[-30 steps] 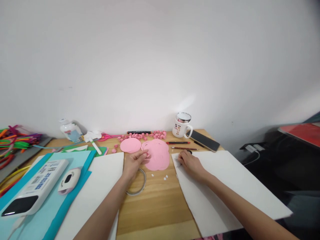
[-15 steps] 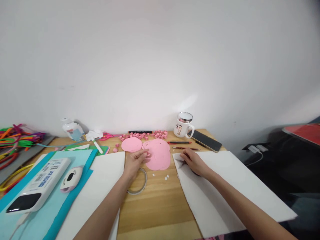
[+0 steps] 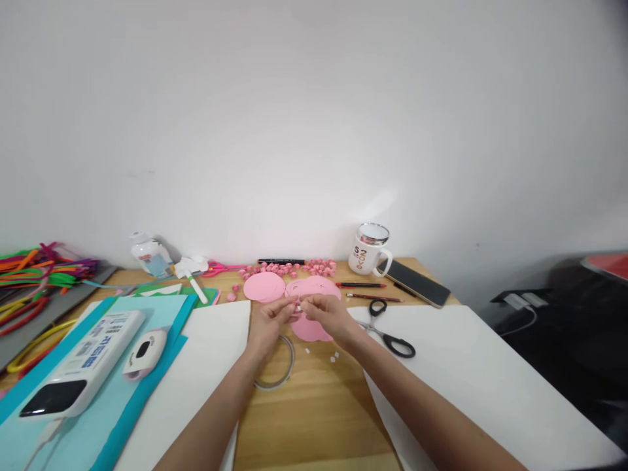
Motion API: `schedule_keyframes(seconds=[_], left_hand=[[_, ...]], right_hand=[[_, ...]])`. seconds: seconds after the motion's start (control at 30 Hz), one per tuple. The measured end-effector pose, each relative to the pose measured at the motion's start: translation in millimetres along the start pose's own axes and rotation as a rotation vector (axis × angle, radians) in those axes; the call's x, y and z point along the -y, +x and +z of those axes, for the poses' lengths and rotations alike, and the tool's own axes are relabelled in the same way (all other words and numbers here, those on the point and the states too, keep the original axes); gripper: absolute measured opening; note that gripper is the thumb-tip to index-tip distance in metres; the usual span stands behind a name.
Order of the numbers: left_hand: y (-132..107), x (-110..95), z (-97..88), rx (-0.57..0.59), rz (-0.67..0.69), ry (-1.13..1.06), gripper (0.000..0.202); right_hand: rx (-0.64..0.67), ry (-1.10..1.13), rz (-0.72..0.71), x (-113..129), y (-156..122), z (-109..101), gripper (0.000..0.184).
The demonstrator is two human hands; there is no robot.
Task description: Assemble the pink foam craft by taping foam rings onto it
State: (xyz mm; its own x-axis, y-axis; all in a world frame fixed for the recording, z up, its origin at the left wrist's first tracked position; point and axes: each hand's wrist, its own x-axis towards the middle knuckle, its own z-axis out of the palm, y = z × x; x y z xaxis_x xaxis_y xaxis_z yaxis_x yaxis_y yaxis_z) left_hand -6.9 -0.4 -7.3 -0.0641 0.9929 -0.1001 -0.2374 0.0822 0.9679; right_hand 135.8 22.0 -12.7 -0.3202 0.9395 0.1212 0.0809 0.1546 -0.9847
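Observation:
Fingertips of both my hands meet above the pink paper sheets. My left hand is closed in a pinch on a small curled pink paper piece. My right hand pinches at the same piece from the other side; a tiny white bit shows between the fingers. Below them lie wavy-edged pink paper sheets, partly hidden by the hands. Black-handled scissors rest on the right white board. A roll of tape lies beside my left wrist, near small white scraps.
Pink rolled bits, a black marker, pencils, a white mug and a phone line the back. Leftward are a power bank, a small white device, a bottle and pipe cleaners.
My right hand has let go of the scissors, leaving them on the board, and moved left to meet my left hand at the pink paper piece. The view has shifted slightly.

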Motion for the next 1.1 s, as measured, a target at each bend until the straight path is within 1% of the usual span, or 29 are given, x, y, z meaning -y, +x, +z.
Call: schedule_keyframes(seconds=[0.1, 0.23, 0.37, 0.53, 0.73, 0.93, 1.1], left_hand=[[1.6, 3.6, -1.7, -0.002, -0.032, -0.069, 0.033], [3.9, 9.6, -3.4, -0.009, -0.073, -0.139, 0.031], [4.9, 13.4, -3.8, -0.001, -0.092, -0.163, 0.030], [5.4, 14.7, -3.1, -0.009, -0.092, -0.170, 0.031], [5.0, 14.7, -2.9, -0.058, -0.082, -0.162, 0.032], [2.9, 12.2, -0.1, -0.051, -0.075, -0.140, 0.028], [0.6, 9.6, 4.2, -0.062, -0.074, -0.137, 0.029]], right_hand=[[0.043, 0.020, 0.031, -4.1, 2.2, -0.4, 0.029], [0.017, 0.059, 0.062, -5.2, 4.0, 0.5, 0.024], [-0.005, 0.057, 0.048, -7.6, 5.0, 3.2, 0.022], [-0.082, -0.050, 0.025, -10.7, 4.7, 5.1, 0.017], [-0.125, 0.033, 0.038, -16.1, 2.8, 9.3, 0.017], [-0.140, 0.022, 0.058, -14.3, 0.1, 11.5, 0.018], [-0.190, 0.018, 0.000, -14.1, -1.6, 15.6, 0.016]])
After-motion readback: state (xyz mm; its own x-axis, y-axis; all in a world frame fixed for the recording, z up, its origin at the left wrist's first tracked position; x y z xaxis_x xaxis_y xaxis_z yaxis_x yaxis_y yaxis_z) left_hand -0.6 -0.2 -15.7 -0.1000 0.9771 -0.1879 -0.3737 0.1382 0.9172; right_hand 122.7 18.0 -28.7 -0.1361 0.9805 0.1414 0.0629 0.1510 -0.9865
